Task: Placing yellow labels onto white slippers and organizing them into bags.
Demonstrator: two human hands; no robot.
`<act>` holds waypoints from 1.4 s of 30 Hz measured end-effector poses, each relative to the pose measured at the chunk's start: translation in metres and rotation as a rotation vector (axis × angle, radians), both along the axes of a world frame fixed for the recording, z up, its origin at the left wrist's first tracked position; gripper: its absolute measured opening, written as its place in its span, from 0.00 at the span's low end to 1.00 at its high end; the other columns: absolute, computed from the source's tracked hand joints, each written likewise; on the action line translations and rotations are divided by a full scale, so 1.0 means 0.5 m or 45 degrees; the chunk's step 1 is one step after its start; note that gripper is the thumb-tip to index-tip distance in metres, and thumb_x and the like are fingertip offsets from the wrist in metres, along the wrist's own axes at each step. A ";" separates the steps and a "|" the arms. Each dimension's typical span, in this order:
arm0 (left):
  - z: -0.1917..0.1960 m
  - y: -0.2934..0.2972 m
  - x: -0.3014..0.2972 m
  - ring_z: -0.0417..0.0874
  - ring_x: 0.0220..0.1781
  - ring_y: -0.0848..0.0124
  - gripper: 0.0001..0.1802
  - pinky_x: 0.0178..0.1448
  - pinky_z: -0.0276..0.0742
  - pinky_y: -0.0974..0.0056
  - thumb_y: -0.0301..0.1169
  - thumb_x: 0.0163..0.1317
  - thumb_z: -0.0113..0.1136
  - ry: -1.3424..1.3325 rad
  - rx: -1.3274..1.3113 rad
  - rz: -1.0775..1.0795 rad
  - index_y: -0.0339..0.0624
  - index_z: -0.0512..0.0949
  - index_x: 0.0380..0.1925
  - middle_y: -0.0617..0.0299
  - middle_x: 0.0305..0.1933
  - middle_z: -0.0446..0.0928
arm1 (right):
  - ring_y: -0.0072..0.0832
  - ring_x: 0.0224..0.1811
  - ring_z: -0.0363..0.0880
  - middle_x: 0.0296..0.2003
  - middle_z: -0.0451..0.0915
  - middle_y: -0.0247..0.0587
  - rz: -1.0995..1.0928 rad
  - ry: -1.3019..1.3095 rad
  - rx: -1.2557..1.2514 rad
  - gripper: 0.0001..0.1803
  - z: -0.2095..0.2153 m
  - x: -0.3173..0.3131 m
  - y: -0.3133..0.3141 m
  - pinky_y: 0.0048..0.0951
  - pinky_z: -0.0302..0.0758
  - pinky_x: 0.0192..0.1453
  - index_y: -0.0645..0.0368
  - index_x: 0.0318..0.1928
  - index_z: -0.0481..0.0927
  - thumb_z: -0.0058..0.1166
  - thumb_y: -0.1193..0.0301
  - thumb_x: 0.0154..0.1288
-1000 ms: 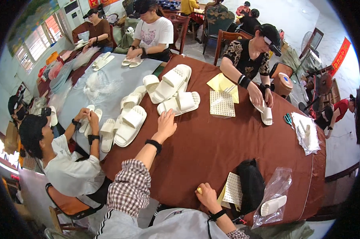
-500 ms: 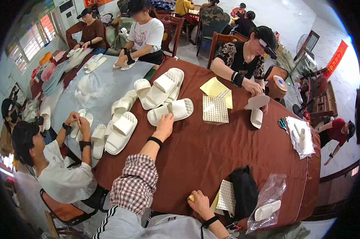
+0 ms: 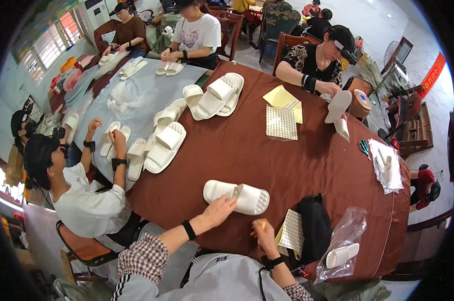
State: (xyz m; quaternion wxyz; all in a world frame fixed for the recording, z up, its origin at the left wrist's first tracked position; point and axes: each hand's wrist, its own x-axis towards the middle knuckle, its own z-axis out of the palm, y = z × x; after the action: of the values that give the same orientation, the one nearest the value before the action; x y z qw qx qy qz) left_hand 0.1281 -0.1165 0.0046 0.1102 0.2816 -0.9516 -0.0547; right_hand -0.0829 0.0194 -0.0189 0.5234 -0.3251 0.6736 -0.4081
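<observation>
A white slipper [image 3: 253, 199] lies across the brown tablecloth near me, its strap toward the right. My left hand [image 3: 218, 210] grips its near side at the strap's edge. Beside it, low on the right, my right hand [image 3: 264, 236] has its fingers curled, with a small yellowish bit showing at the fingertips; what it is I cannot make out. Just right of that hand lie a sheet of small printed stickers [image 3: 291, 230] and a black pouch [image 3: 315, 228]. Past the pouch, a clear plastic bag [image 3: 350, 228] holds another white slipper [image 3: 341, 256].
Several white slippers [image 3: 165, 146] stand at the left, with more white slippers [image 3: 218, 98] farther back. Yellow paper [image 3: 282, 100] and another sticker sheet [image 3: 281, 123] lie mid-table. Scissors [image 3: 363, 146] lie at the right. Across the table a co-worker handles a slipper [image 3: 339, 106]; another person sits left.
My left hand has brought the slipper from beside the far slippers toward me, down and to the right. My right hand has risen slightly off its earlier spot. The view has shifted.
</observation>
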 end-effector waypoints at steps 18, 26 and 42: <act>0.006 0.206 0.009 0.56 0.74 0.43 0.34 0.74 0.54 0.42 0.30 0.60 0.63 0.535 0.463 0.815 0.39 0.64 0.67 0.43 0.72 0.57 | 0.16 0.26 0.75 0.26 0.77 0.28 0.093 0.022 -0.097 0.14 0.054 0.005 0.023 0.21 0.70 0.27 0.58 0.45 0.77 0.54 0.60 0.74; 0.019 0.185 0.022 0.57 0.74 0.43 0.36 0.74 0.56 0.41 0.22 0.50 0.63 0.449 0.305 0.822 0.39 0.70 0.65 0.43 0.75 0.54 | 0.29 0.29 0.77 0.28 0.80 0.42 -0.149 0.580 -0.361 0.11 0.060 -0.011 0.050 0.33 0.74 0.35 0.65 0.44 0.76 0.57 0.71 0.65; 0.041 0.049 0.114 0.69 0.60 0.46 0.33 0.67 0.63 0.46 0.15 0.54 0.49 0.402 0.279 0.421 0.52 0.78 0.61 0.44 0.58 0.70 | 0.45 0.41 0.85 0.38 0.84 0.57 0.218 0.707 -0.118 0.16 0.122 -0.147 -0.056 0.38 0.78 0.45 0.62 0.51 0.81 0.55 0.67 0.66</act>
State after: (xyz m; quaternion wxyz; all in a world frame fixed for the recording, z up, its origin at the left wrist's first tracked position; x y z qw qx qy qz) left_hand 0.1849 -0.0922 0.0249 0.2337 0.4319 -0.8519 -0.1819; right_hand -0.1563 -0.0084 0.0420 0.3362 -0.5035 0.7418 -0.2883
